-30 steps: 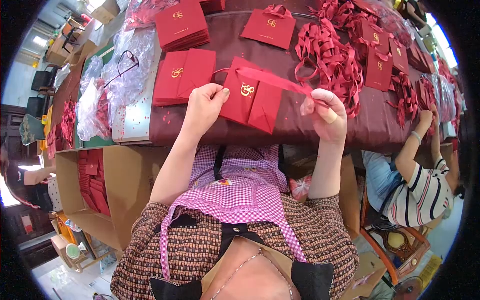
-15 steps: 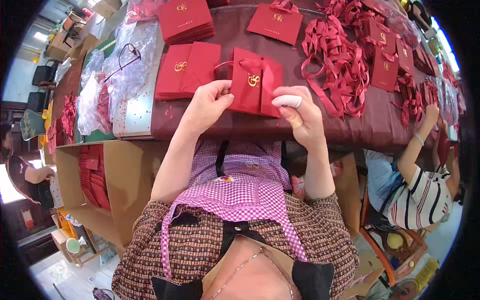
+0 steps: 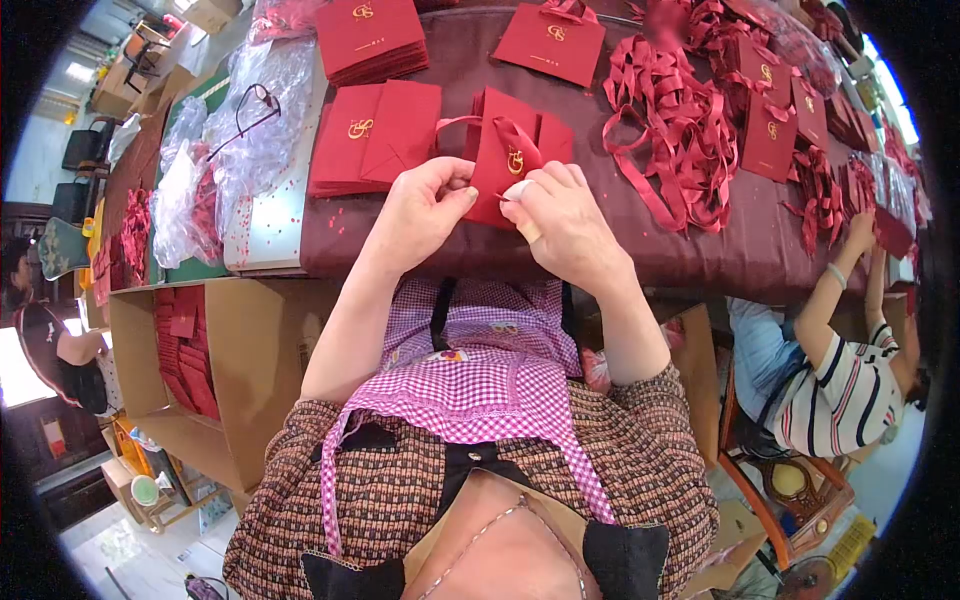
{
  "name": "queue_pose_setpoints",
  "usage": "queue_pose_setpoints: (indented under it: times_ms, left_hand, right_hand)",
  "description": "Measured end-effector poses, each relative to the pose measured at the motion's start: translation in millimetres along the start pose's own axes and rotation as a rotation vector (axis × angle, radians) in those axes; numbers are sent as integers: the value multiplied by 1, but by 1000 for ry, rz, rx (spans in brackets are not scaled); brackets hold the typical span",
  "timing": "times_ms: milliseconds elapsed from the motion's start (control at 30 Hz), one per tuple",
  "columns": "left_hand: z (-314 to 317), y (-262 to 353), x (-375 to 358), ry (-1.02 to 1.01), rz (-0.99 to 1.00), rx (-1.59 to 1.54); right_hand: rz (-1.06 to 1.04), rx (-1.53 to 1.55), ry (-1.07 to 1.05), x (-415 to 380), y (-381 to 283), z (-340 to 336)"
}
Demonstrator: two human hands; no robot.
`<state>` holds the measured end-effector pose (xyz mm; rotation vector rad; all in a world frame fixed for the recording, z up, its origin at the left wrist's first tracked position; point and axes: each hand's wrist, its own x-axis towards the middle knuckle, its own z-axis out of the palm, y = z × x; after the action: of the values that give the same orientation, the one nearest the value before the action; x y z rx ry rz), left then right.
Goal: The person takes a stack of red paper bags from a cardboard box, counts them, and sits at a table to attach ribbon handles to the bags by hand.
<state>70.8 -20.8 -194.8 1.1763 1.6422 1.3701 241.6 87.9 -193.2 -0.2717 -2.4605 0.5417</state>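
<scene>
A small red paper bag [image 3: 510, 150] with a gold logo lies on the dark red tablecloth [image 3: 560, 255] in front of me. My left hand [image 3: 425, 210] pinches its lower left edge. My right hand [image 3: 560, 225] holds the bag's lower edge too, fingers closed on the red ribbon [image 3: 515, 135] that loops over the bag's face. A ribbon handle [image 3: 452, 122] sticks out at the bag's top left. The two hands nearly touch.
Flat red bags [image 3: 375, 135] are stacked to the left, more [image 3: 370, 35] behind. A heap of red ribbons [image 3: 680, 130] lies to the right. Clear plastic wrap [image 3: 235, 130] covers the left side. A cardboard box [image 3: 200, 370] of red bags stands lower left. Another person [image 3: 840, 350] works at the right.
My right hand drew the ribbon in from the far right and came down to the bag's lower edge beside my left hand. The bag shifted slightly away from me.
</scene>
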Motion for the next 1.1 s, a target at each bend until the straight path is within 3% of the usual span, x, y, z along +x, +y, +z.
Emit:
queue_pose_setpoints:
  times_ms: [500,700,800,933,1100]
  left_hand:
    - [6,12,-8,-5,77,105]
    - [15,26,-10,98,335,337]
    - [16,19,-10,126,445,431]
    - [19,22,-17,146,429,402]
    - [18,21,-15,122,438,435]
  right_hand:
    - [18,-165,-25,10,-8,1]
    - [-48,-316,34,15,-19,-1]
    - [-82,-248,54,18,-18,-4]
    - [183,266,-160,18,-2,-5]
    - [109,94,-85,14,-9,0]
